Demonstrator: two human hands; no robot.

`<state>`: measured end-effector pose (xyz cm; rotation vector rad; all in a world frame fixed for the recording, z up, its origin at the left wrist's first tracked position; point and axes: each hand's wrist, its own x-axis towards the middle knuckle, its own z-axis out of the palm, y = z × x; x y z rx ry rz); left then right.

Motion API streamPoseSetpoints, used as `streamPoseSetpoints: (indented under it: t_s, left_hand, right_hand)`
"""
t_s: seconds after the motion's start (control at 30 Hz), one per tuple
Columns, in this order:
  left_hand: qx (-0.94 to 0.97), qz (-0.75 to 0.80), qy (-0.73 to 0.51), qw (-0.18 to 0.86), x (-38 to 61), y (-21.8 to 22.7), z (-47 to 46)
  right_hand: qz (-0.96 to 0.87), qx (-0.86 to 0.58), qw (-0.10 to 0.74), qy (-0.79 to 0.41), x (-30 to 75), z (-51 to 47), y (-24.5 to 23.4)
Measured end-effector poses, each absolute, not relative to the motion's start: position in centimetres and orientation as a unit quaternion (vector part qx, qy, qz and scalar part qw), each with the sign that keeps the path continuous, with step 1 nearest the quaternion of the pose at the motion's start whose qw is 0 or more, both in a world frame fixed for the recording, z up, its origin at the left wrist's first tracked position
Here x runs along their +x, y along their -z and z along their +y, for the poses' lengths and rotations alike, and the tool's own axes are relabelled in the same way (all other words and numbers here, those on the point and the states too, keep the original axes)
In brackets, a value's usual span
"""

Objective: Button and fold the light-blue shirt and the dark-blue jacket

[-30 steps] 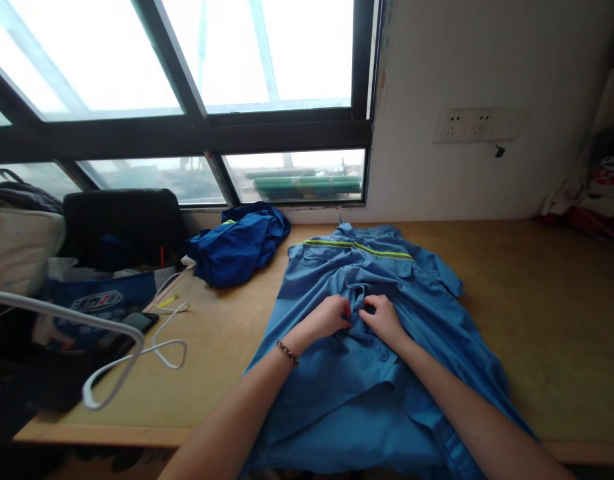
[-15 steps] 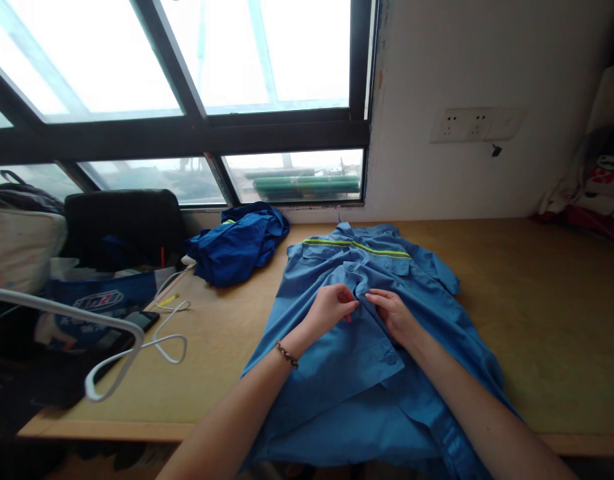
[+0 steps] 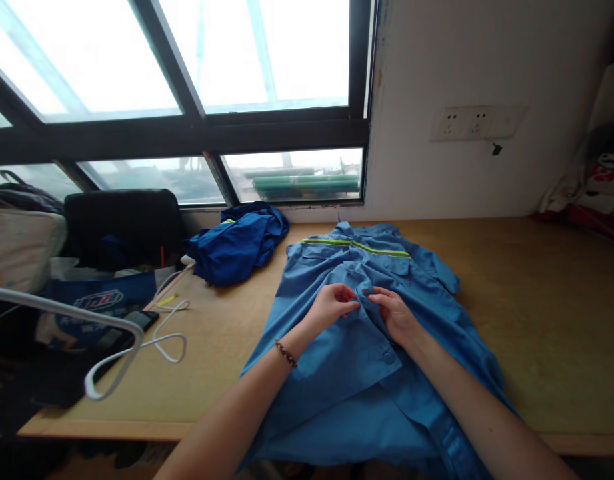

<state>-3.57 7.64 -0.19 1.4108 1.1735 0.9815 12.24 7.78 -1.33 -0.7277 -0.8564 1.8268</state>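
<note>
- Light blue work shirt [image 3: 357,380] with a yellow-green reflective band across the chest, spread front-up on the pale wooden desk [image 3: 551,313]; collar toward the window, hem hanging over the near edge.
- Left hand [image 3: 331,305], brown bead bracelet [image 3: 285,353] at the wrist, resting on the middle of the shirt; fingers [image 3: 349,298] drawn together, pinching the overlapping front edge.
- Right hand [image 3: 395,315] just beside it; fingers [image 3: 379,293] likewise closed on the same front edge, tips of both hands almost touching.
- Round blue button [image 3: 387,358] lying exposed on the front strip, just below the right hand.
- Work in hand, judging by the paired pinch: closing the front at mid-chest. Best done with both edges drawn level and the cloth held taut between the two pinches. Ease the button through its hole edge-first, and smooth any wrinkles under the palms outward before shifting the grip.
- Crumpled dark blue garment [image 3: 237,243] well apart to the left, near the window.
- White plastic hanger [image 3: 131,347] on the left end of the desk.
</note>
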Motion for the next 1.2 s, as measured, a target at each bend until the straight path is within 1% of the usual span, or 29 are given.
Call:
streamPoseSetpoints:
  t_s: [0.17, 0.27, 0.43, 0.63, 0.77, 0.83, 1.0, 1.07, 1.13, 1.2]
  left_hand:
    - [0.523, 0.488, -0.416, 0.561, -3.8, -0.2, 7.6]
    - [0.497, 0.482, -0.426, 0.582, -4.2, -0.4, 7.5]
    - [0.488, 0.49, -0.433, 0.578, -4.6, -0.5, 7.6]
    - [0.488, 0.492, -0.443, 0.568, -4.4, -0.7, 7.5]
    - [0.518, 0.504, -0.445, 0.53, -4.3, -0.5, 7.6]
    - [0.552, 0.505, -0.445, 0.493, -4.2, -0.4, 7.5]
    - [0.664, 0.512, -0.448, 0.31, -4.0, -0.4, 6.8]
    - [0.693, 0.512, -0.438, 0.257, -3.9, -0.6, 6.5]
    - [0.707, 0.508, -0.43, 0.24, -3.9, -0.8, 6.4]
    - [0.705, 0.506, -0.429, 0.249, -3.9, -0.8, 6.4]
  right_hand:
    - [-0.378, -0.308, 0.451, -0.748, 12.3, 7.7, 1.3]
    - [-0.417, -0.328, 0.443, -0.723, 12.3, 7.7, 1.4]
    - [-0.482, -0.405, 0.441, -0.64, 12.3, 7.5, 1.4]
    - [-0.491, -0.411, 0.438, -0.631, 12.3, 7.6, 1.3]
    - [-0.491, -0.414, 0.44, -0.628, 12.5, 7.9, 1.7]
    - [-0.497, -0.409, 0.442, -0.625, 12.5, 8.1, 1.9]
    - [-0.514, -0.407, 0.444, -0.61, 12.5, 8.1, 2.1]
    - [-0.498, -0.401, 0.448, -0.624, 12.5, 8.0, 2.1]
    - [-0.478, -0.382, 0.443, -0.655, 12.5, 8.0, 2.0]
    - [-0.479, -0.369, 0.427, -0.673, 12.5, 8.0, 2.0]
